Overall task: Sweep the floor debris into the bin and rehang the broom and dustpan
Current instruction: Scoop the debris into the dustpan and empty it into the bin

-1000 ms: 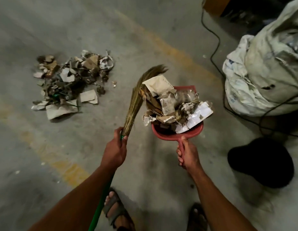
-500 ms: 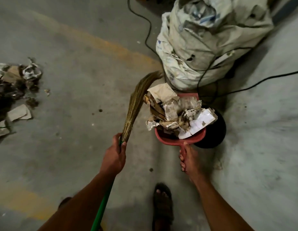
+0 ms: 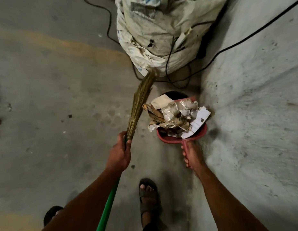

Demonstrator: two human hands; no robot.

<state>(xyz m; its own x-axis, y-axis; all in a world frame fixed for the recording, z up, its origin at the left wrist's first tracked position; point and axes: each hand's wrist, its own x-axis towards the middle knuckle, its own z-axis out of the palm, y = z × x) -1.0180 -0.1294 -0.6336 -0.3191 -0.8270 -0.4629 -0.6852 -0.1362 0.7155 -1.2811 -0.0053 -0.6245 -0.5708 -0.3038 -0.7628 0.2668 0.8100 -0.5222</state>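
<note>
Right hand (image 3: 192, 155) grips red dustpan (image 3: 183, 136) handle, paper debris (image 3: 176, 116) heaped in it, centre frame over what looks like a black bin (image 3: 175, 95). Left hand (image 3: 119, 155) fisted round broom (image 3: 140, 104), bristles toward white sack (image 3: 158, 35).

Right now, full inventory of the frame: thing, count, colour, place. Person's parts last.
dustpan: 1, red, held over the bin, lower centre-right
debris: 1 heap, white and brown paper scraps, piled in the dustpan
bin: 1, black, mostly hidden under the dustpan
broom: 1, straw head with green handle, left of the dustpan
sack: 1, dirty white, top centre, behind the bin
cable: black, count unclear, trailing over the sack and floor
floor: grey concrete, faded yellow stripe at left
left hand: closed on the broom
right hand: closed on the dustpan handle
sandalled foot: 1 clear, bottom centre; a second partly visible bottom left
</note>
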